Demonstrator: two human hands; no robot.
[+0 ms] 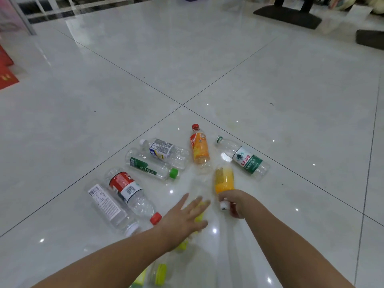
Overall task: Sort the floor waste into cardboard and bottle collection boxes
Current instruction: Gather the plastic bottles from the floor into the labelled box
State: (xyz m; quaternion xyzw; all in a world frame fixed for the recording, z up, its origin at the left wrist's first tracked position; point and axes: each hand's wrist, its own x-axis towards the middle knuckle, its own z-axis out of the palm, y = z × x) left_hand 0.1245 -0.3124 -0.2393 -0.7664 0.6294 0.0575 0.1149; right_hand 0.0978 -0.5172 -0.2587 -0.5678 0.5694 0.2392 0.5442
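Several empty plastic bottles lie on the white tiled floor (187, 65). My right hand (234, 204) grips the neck of a yellow-labelled bottle (224, 179), white cap toward me. My left hand (185, 217) hovers open, fingers spread, over a clear bottle with a yellow-green label (200, 215) that it partly hides. Further out lie an orange-labelled bottle with a red cap (199, 149), a green-and-white-labelled bottle (244, 157), a blue-and-white-labelled bottle (165, 151), a green-capped bottle (151, 167), a red-labelled bottle (131, 192) and a white-labelled bottle (112, 208).
Another yellow-green-capped bottle (159, 274) lies under my left forearm near the bottom edge. Red cardboard (6, 75) sits at the far left. Black stand bases (288, 16) are at the top right, and a metal railing (62, 7) runs along the top left.
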